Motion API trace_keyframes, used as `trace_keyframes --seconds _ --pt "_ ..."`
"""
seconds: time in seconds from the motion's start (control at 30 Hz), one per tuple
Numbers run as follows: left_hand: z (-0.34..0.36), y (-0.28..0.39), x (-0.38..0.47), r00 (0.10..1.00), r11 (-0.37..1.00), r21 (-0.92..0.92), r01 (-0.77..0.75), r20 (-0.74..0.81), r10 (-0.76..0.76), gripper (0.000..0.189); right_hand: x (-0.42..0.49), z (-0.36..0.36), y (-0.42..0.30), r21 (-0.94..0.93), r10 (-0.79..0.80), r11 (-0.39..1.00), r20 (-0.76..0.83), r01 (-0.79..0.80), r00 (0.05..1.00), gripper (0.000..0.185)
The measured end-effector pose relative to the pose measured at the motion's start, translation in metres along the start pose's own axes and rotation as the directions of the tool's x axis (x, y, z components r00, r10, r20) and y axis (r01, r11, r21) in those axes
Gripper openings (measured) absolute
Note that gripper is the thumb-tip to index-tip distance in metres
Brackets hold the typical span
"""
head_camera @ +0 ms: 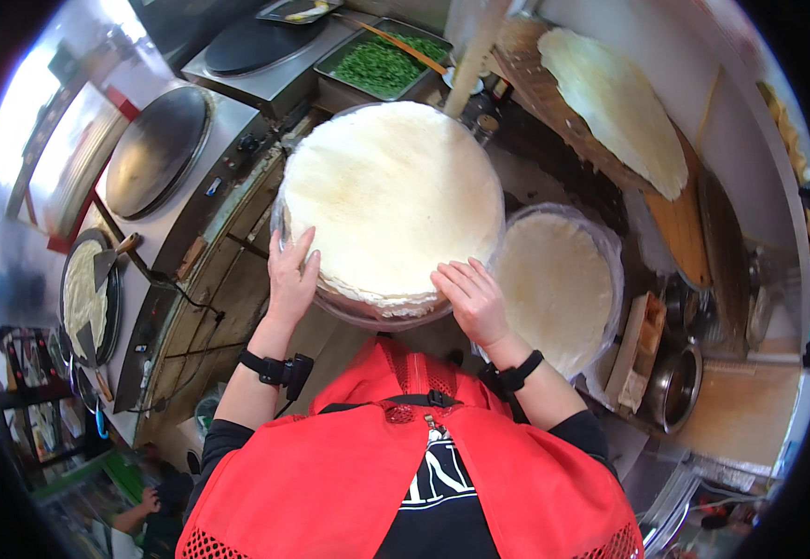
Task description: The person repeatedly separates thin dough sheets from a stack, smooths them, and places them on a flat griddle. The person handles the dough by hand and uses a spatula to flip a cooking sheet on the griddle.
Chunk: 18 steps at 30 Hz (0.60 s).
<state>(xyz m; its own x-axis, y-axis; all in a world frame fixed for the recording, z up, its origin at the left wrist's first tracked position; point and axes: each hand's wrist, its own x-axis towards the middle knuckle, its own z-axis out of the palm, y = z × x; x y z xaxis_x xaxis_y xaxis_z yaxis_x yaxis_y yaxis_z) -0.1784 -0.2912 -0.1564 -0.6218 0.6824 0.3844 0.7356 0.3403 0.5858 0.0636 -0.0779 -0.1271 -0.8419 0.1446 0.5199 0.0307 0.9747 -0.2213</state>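
A tall round stack of thin, pale flatbreads (pixel 391 195) lies before me, with clear plastic showing around its lower edge. My left hand (pixel 293 276) touches the stack's left front rim with its fingers spread. At the right front rim, the fingers of my right hand (pixel 473 299) lie close together on the top layer. Its thumb is hidden, so whether it pinches a sheet cannot be seen. Just right of the stack sits a second, lower round of flatbreads (pixel 552 286) wrapped in plastic.
Left, a round griddle (pixel 87 300) holds a cooking flatbread and spatulas; a bare griddle (pixel 157 154) is behind it. Chopped greens fill a metal tray (pixel 384 63). A flatbread (pixel 611 105) hangs over a wooden board at right, above a metal pot (pixel 674 388). Another person's hand (pixel 150 499) shows lower left.
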Motion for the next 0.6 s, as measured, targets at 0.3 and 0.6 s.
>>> trace_keyframes --seconds 0.3,0.6 --pt "0.01 -0.011 -0.014 0.976 0.986 0.016 0.167 0.135 -0.168 0.037 -0.047 -0.005 0.01 0.058 0.19 0.981 -0.058 -0.187 0.98 0.039" --pt "0.015 0.032 -0.009 0.976 0.974 0.194 0.121 -0.205 -0.081 0.044 -0.176 -0.05 0.04 -0.176 0.598 0.789 0.439 -0.589 0.67 0.076"
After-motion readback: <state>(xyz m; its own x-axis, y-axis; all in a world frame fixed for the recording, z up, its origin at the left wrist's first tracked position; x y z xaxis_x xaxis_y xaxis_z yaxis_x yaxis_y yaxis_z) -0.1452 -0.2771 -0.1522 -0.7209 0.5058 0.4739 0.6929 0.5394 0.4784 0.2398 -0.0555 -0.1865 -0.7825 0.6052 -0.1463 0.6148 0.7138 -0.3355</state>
